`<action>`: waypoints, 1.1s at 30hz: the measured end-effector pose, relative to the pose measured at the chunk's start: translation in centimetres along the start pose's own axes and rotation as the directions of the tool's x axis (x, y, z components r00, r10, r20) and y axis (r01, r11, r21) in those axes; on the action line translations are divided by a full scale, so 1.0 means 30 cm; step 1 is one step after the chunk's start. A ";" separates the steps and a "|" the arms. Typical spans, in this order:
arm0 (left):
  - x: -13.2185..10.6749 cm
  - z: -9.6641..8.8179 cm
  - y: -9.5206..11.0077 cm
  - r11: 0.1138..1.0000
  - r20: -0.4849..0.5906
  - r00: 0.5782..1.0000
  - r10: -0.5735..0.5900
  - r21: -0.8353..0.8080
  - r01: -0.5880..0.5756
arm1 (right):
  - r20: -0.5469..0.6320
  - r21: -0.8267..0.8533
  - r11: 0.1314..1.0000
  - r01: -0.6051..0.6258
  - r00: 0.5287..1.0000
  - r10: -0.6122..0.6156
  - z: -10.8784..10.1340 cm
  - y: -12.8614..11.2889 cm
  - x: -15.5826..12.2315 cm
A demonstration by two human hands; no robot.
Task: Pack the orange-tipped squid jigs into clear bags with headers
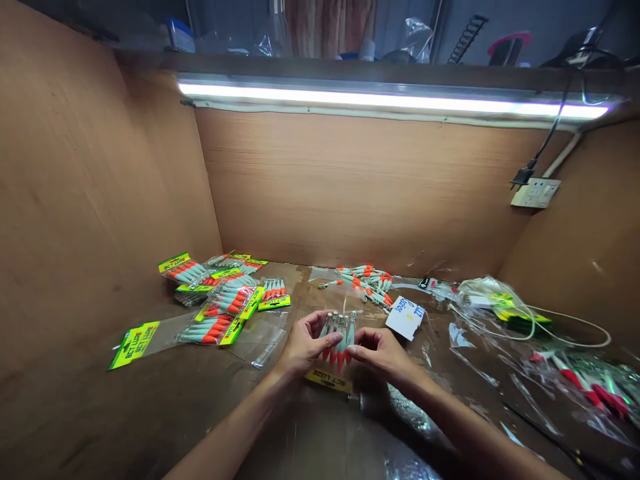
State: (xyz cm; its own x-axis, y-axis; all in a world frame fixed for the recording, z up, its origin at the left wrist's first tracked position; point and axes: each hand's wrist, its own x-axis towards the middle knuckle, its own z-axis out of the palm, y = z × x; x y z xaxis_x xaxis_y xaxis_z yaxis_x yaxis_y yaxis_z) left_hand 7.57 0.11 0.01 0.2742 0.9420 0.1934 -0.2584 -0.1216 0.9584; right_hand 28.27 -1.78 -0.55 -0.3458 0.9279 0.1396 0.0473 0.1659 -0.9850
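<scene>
Between my two hands is a clear plastic bag of fishing lures [341,347], pale bodies with orange-red ends pointing toward me. Its yellow header card [329,381] lies at the near end, lettering upside down. My left hand [311,341] grips the bag's left side, thumb lying across the lures. At the right side, my right hand [376,348] pinches the bag with thumb and fingers near the red ends. Metal hooks or rings show at the far end of the lures. Beyond the hands lies a loose pile of similar lures [367,283].
Packed lure bags [227,293] are heaped at the left. A white card with handwriting [405,317] lies right of the hands. Farther right are a white cable [575,313], yellow-green header cards [520,317], plastic scraps and red-and-white lures [575,377]. Wooden panels [340,187] enclose the bench.
</scene>
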 end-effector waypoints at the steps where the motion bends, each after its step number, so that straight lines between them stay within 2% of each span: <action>1: -0.004 0.005 -0.004 1.000 0.019 1.000 -0.014 0.008 0.014 | -0.018 0.001 1.000 0.030 0.999 -0.030 0.008 -0.006 -0.004; 3: -0.010 0.010 -0.015 0.998 0.036 0.998 -0.051 0.044 0.050 | -0.045 -0.006 0.999 0.054 0.998 -0.054 0.010 -0.018 -0.008; 7: -0.013 0.003 -0.036 0.994 0.004 0.998 -0.065 0.083 0.065 | 0.030 -0.040 0.999 0.025 0.999 -0.024 -0.002 -0.029 -0.009; 9: -0.014 0.001 -0.041 0.993 0.022 0.996 -0.084 0.085 0.082 | 0.033 -0.064 0.998 0.019 0.999 -0.017 -0.002 -0.023 -0.010; 12: -0.019 0.004 -0.048 0.987 0.046 0.991 -0.128 0.107 0.123 | -0.008 -0.143 0.990 0.024 1.000 -0.025 0.004 -0.012 -0.010; 15: -0.019 0.005 -0.062 0.979 0.020 0.988 -0.156 0.134 0.152 | 0.013 -0.288 0.957 0.017 1.000 -0.014 -0.005 -0.028 -0.013; 17: -0.016 0.005 -0.068 0.974 0.012 0.984 -0.178 0.143 0.174 | -0.051 -0.444 0.893 0.076 0.993 -0.109 -0.025 -0.068 -0.021; 20: -0.018 0.011 -0.058 0.970 0.002 0.981 -0.192 0.150 0.189 | -0.125 -0.630 0.747 0.214 0.921 -0.369 -0.060 -0.152 -0.040; 23: -0.031 0.033 -0.029 0.966 0.041 0.985 -0.168 0.208 0.156 | 0.020 -0.652 0.665 0.365 0.884 -0.466 -0.078 -0.218 -0.057; 26: -0.052 0.061 -0.004 0.951 0.089 0.983 -0.159 0.281 0.128 | 0.163 -0.642 0.629 0.437 0.880 -0.445 -0.081 -0.240 -0.063; 33: -0.063 0.081 -0.026 0.935 0.062 0.994 -0.091 0.348 0.064 | 0.191 -0.638 0.638 0.431 0.891 -0.411 -0.097 -0.243 -0.058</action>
State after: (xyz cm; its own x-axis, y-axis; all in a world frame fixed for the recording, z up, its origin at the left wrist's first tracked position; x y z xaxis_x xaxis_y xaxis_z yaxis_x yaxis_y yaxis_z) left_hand 9.50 -2.34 -0.61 0.3539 0.9278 0.1182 0.0981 -0.1625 0.9818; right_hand 31.25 -3.63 6.68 -0.5064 0.6951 0.5104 0.4787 0.7189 -0.5041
